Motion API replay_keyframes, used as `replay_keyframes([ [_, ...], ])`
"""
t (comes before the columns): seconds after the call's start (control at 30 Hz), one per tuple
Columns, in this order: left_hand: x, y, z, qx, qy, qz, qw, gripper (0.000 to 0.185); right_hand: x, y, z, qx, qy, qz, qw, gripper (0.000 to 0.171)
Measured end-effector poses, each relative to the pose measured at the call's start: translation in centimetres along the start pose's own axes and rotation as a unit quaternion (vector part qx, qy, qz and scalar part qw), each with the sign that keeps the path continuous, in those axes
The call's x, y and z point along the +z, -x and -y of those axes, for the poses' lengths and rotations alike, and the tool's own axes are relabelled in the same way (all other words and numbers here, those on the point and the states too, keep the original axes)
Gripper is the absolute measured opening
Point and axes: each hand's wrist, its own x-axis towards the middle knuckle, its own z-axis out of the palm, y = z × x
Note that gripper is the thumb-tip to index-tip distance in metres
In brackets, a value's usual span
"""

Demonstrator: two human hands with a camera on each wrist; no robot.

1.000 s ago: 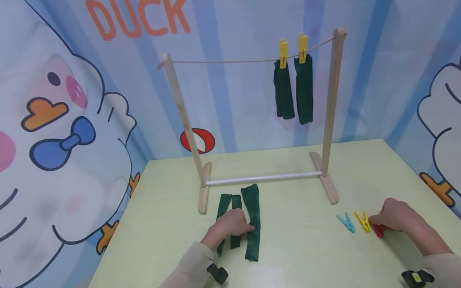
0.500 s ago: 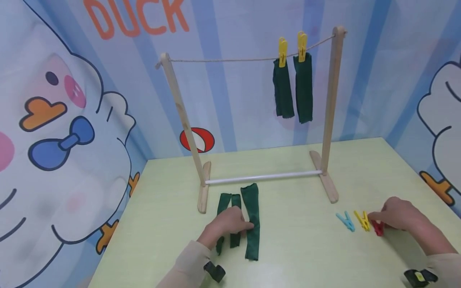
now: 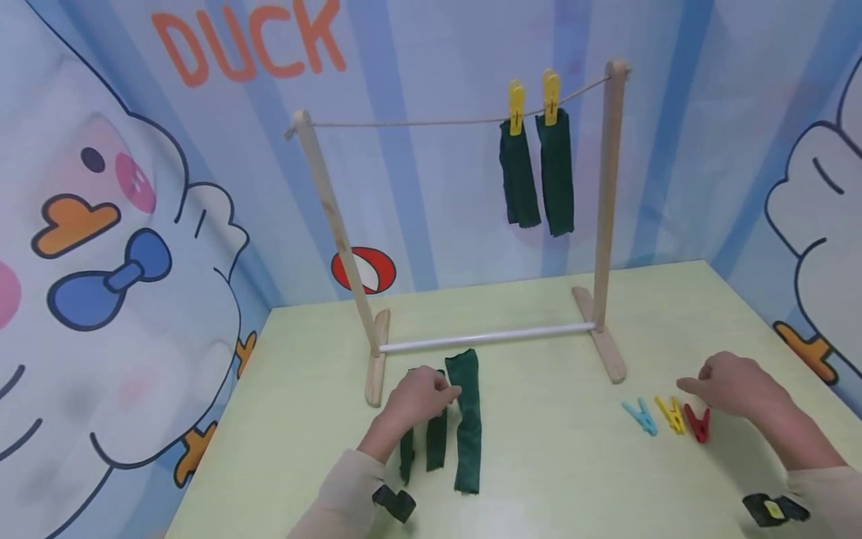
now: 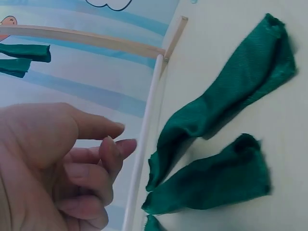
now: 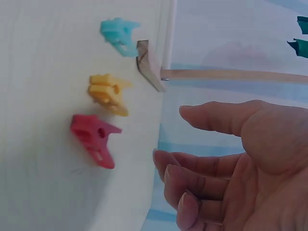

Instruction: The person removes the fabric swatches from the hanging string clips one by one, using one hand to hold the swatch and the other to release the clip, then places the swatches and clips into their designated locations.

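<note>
A person's left hand (image 3: 419, 392) hovers over the far ends of three dark green cloth strips (image 3: 468, 419) laid side by side on a pale green table (image 3: 552, 464), just in front of a small wooden drying rack (image 3: 322, 202). Seen from the head camera, the hand covers the tops of the two shorter strips. The wrist view shows its fingers (image 4: 113, 151) loosely curled with the thumb out and nothing between them, the cloth lying clear of the fingertips, so the hand grips nothing.

The right hand (image 3: 734, 385) hangs above the table on the other side, just behind a row of three clothes pegs: a blue peg (image 3: 640, 416), a yellow peg (image 3: 670, 414) and a red peg (image 3: 697, 423). Its forefinger points toward the pegs. From the wrist it is seen relaxed and half open, thumb apart from the gently bent fingers (image 5: 192, 178), holding nothing and touching none of the pegs, the red one lying nearest.

On the rack's string (image 3: 417, 122), near the right post, two more green strips (image 3: 537, 176) hang from a pair of yellow pegs (image 3: 533, 96). A white rod (image 3: 485, 337) joins the rack's feet. Both wrists wear beige sleeves (image 3: 346, 494) with small black devices strapped on. Behind stands a blue striped backdrop with cartoon ducks (image 3: 101, 254) and the orange word DUCK.
</note>
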Motion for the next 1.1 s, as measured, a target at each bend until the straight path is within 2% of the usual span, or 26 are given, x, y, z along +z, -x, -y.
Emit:
replay_keyframes([
  [0.23, -1.4, -0.8, -0.5, 0.018, 0.036, -0.044, 0.9982, 0.026, -1.3, 0.7, 1.7, -0.051, -0.027, -0.101, 0.993, 0.052],
  [0.4, -2.8, -1.6, -1.0, 0.030, 0.051, -0.060, 0.9964, 0.021, -2.6, 0.6, 3.8, -0.075, -0.046, -0.147, 0.985, 0.049],
  [0.77, -5.0, -2.8, -2.7, 0.032, 0.051, -0.100, 0.9932, 0.025, -5.6, -0.4, 9.7, -0.125, -0.071, -0.171, 0.975, 0.046],
  [1.1, -5.9, -3.3, -3.9, 0.065, 0.062, -0.152, 0.9843, 0.022, -7.5, -0.7, 12.5, -0.147, -0.097, -0.190, 0.966, 0.043],
])
